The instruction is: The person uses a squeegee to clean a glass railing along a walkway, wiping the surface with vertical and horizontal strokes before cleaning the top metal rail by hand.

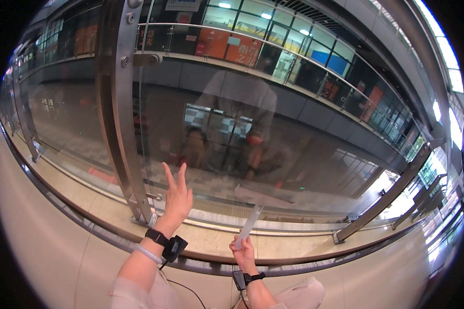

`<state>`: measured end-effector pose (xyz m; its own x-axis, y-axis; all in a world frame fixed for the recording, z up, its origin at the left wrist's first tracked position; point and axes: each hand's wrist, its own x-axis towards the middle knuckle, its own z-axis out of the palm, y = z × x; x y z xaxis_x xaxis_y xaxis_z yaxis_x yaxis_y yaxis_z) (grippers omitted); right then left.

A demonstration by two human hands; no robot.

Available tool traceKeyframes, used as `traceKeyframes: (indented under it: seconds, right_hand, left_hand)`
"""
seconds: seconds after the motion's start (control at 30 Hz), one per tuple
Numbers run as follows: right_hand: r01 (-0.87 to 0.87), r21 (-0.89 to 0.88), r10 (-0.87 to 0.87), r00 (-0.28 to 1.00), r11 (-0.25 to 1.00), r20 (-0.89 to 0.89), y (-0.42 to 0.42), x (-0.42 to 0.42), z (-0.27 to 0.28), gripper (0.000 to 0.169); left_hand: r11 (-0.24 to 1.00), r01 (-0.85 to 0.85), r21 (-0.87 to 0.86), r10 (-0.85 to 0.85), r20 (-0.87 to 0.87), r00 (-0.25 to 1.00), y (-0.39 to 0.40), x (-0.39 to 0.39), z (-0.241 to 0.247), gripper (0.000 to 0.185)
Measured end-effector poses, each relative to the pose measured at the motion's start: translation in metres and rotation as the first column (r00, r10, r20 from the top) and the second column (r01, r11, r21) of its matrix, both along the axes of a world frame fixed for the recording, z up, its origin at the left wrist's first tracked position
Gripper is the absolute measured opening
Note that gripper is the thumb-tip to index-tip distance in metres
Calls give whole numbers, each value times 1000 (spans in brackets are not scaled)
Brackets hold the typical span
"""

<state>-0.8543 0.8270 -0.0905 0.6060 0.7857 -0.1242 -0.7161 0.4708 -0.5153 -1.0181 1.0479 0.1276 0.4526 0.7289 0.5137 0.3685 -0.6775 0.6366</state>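
My left hand (176, 197) is raised before the glass panel (216, 154) of a railing, near the steel post (120, 116) on the left. Two of its fingers point up and apart, and it holds nothing. Lower and to the right, my right hand (243, 249) grips the pale, flat handle of a squeegee-like tool (249, 226). A wide pinkish head tops the handle, beside the lower glass; whether it touches the glass I cannot tell. Both wrists wear black straps with small box-like devices and cables, and a pale ring circles the left forearm.
A stone ledge (212, 239) runs below the glass, with a dark grooved strip (201, 264) along its near edge and beige floor tiles (100, 266) before it. Another slanted steel post (386, 193) stands at right. Beyond the glass are a lower floor and an opposite balcony with a railing.
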Motion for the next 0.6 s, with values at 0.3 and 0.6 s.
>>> traceKeyframes:
  seconds: [0.3,0.6]
  right_hand:
    - [235,301,-370,742,924,559,47,51,316,30]
    - [277,37,-270,888,960,373,13,23,122,38]
  left_hand:
    - [998,50,-22,-51,-27,998,-9,3,6,78]
    - [997,77,-12,-78,-84,993,-11,-1,13,76]
